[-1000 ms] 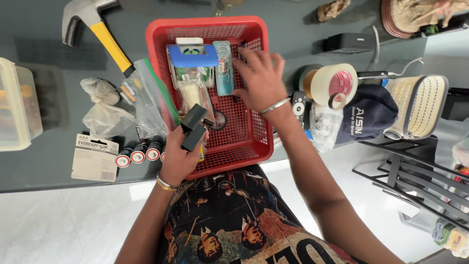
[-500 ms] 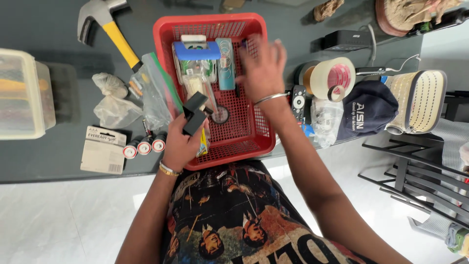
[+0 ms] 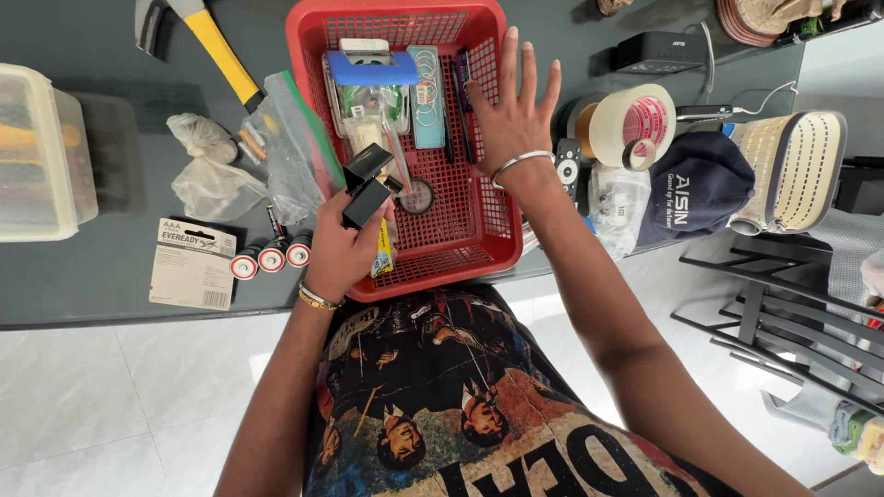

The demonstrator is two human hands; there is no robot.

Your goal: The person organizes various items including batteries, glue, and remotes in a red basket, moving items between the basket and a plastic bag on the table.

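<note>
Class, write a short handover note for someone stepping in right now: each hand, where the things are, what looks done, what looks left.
Left hand: grips two small black boxes over the red basket's near-left corner.
Right hand: open, fingers spread, flat over the basket's right side, holding nothing.
In the basket: packets, pens, a small round item.
On the table: three batteries, a battery card, a hammer, plastic bags.
Done: basket partly filled.
Left: the boxes are not yet set down.
</note>
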